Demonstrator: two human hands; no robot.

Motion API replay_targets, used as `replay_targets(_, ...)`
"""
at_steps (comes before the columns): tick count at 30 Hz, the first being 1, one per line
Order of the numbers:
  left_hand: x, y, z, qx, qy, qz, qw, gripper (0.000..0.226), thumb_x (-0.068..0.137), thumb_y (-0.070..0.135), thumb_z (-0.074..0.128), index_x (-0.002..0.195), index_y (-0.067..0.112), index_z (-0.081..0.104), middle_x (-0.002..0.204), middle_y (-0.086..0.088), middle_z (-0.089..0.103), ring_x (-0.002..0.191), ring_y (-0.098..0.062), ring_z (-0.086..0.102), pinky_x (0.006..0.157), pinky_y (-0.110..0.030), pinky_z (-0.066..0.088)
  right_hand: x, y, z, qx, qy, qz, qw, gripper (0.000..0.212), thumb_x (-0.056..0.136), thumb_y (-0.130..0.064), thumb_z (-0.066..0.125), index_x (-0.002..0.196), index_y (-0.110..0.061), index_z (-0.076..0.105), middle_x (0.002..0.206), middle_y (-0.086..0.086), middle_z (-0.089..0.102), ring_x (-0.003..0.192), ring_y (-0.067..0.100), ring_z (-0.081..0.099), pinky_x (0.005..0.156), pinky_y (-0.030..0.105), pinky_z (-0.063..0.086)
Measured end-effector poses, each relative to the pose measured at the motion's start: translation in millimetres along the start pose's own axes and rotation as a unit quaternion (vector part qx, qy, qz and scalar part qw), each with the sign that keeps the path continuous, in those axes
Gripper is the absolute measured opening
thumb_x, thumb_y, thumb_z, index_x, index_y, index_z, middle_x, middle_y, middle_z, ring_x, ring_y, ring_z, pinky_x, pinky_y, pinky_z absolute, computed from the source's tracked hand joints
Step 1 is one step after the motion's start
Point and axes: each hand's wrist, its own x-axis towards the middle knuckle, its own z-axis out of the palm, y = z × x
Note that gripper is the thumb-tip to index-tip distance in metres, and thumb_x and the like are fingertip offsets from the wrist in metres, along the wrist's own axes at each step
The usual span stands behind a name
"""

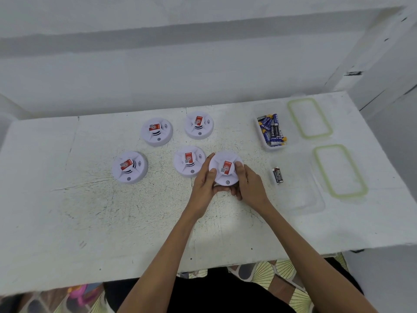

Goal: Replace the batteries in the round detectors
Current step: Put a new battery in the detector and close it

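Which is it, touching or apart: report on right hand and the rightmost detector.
Touching. Head view: the right hand grips the rightmost detector at its rim.

White tabletop (90, 211) with cracked, speckled paint, set against a white wall (180, 75) crossed by a grey horizontal band (158, 35). Right: scuffed white corner (379, 53). Near edge: fan-patterned yellow-green covering (270, 274). Lighting soft, even.

A bare, improvised workroom: a scuffed, cracked white-painted table (112, 211) stands against plain white walls (158, 75), over a fan-patterned floor covering (282, 274).
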Motion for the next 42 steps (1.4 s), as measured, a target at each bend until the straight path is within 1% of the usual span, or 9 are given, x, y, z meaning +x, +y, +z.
replay_targets(6, 0.8, 1.7, -9.0, -0.005, -0.012, -0.009, 1.000, 0.048, 0.111, 0.017, 0.045, 0.158, 0.026, 0.039, 0.153, -0.005, 0.054, 0.133, -0.028, 0.060, 0.101, -0.059, 0.054, -6.8, -13.0, -0.8, 0.025, -0.003, 0.015, 1.000, 0.059, 0.105, -0.052, 0.031, 0.086, -0.006, 0.063, 0.056, 0.006, 0.066, 0.046, 0.017, 0.059, 0.049, 0.031, 0.052)
replay_targets(11, -2.9, 19.1, -27.4, -0.025, 0.017, 0.011, 0.999, 0.047, 0.111, 0.016, 0.044, 0.156, 0.029, 0.041, 0.153, -0.003, 0.054, 0.131, -0.025, 0.062, 0.103, -0.053, 0.055, -14.8, -42.4, 13.5, 0.042, 0.014, -0.010, 0.999, 0.042, 0.103, -0.051, 0.037, 0.106, -0.014, 0.057, 0.065, 0.004, 0.070, 0.050, 0.013, 0.062, 0.051, 0.030, 0.053)
replay_targets(15, -7.8, 39.4, -55.9, -0.048, 0.071, 0.047, 0.995, 0.040, 0.110, 0.017, 0.047, 0.149, 0.022, 0.043, 0.145, -0.011, 0.061, 0.120, -0.031, 0.068, 0.087, -0.044, 0.062, -15.4, -75.0, 37.0, 0.033, -0.003, -0.060, 0.998, 0.037, 0.101, -0.052, 0.043, 0.129, -0.027, 0.040, 0.073, -0.003, 0.071, 0.056, 0.004, 0.064, 0.055, 0.023, 0.050)
replay_targets(19, -11.8, 66.6, -96.9, -0.081, 0.144, 0.069, 0.984, 0.031, 0.108, 0.016, 0.050, 0.139, 0.018, 0.044, 0.133, -0.012, 0.068, 0.113, -0.029, 0.072, 0.080, -0.037, 0.062, -6.6, -113.3, 71.7, 0.036, -0.072, -0.109, 0.991, 0.058, 0.091, -0.048, 0.067, 0.137, -0.032, 0.035, 0.094, -0.009, 0.071, 0.072, 0.005, 0.067, 0.062, 0.017, 0.050)
replay_targets(23, -15.8, 86.3, -143.4, -0.027, 0.198, 0.086, 0.976, 0.031, 0.107, 0.021, 0.055, 0.137, 0.024, 0.050, 0.128, -0.006, 0.072, 0.111, -0.024, 0.073, 0.088, -0.039, 0.062, 8.5, -141.5, 112.9, -0.009, -0.126, -0.153, 0.980, 0.076, 0.086, -0.040, 0.075, 0.146, -0.025, 0.031, 0.104, -0.010, 0.067, 0.083, 0.005, 0.067, 0.066, 0.011, 0.050)
replay_targets(27, -14.5, 98.0, -187.8, 0.048, 0.238, 0.093, 0.966, 0.045, 0.089, 0.018, 0.064, 0.133, 0.027, 0.059, 0.127, 0.006, 0.071, 0.110, -0.020, 0.072, 0.092, -0.043, 0.059, 35.1, -161.9, 156.4, -0.030, -0.134, -0.180, 0.974, 0.071, 0.090, -0.029, 0.073, 0.149, -0.018, 0.036, 0.111, 0.000, 0.071, 0.088, 0.009, 0.066, 0.071, 0.016, 0.051)
replay_targets(31, -5.5, 110.4, -219.9, 0.153, 0.257, 0.099, 0.949, 0.063, 0.078, 0.030, 0.073, 0.139, 0.030, 0.055, 0.135, 0.009, 0.064, 0.115, -0.013, 0.066, 0.088, -0.026, 0.058, 62.6, -179.7, 193.9, -0.070, -0.162, -0.192, 0.965, 0.063, 0.091, -0.028, 0.071, 0.146, -0.018, 0.042, 0.119, 0.002, 0.070, 0.097, 0.014, 0.068, 0.085, 0.029, 0.057)
replay_targets(38, 22.2, 111.5, -269.3, 0.309, 0.297, 0.090, 0.899, 0.066, 0.086, 0.031, 0.085, 0.143, 0.020, 0.054, 0.137, 0.006, 0.061, 0.115, -0.012, 0.056, 0.095, -0.027, 0.043, 101.9, -193.2, 234.0, -0.163, -0.201, -0.183, 0.948, 0.053, 0.092, -0.029, 0.070, 0.138, -0.013, 0.052, 0.122, 0.006, 0.070, 0.111, 0.023, 0.065, 0.084, 0.025, 0.046)
replay_targets(42, 32.9, 106.7, -281.7, 0.327, 0.304, 0.052, 0.893, 0.090, 0.066, 0.068, 0.079, 0.141, 0.021, 0.059, 0.139, 0.000, 0.065, 0.121, -0.018, 0.059, 0.101, -0.039, 0.049, 116.9, -193.0, 253.5, -0.191, -0.207, -0.167, 0.945, 0.045, 0.091, -0.026, 0.068, 0.133, -0.013, 0.056, 0.117, 0.007, 0.070, 0.108, 0.026, 0.065, 0.084, 0.032, 0.051)
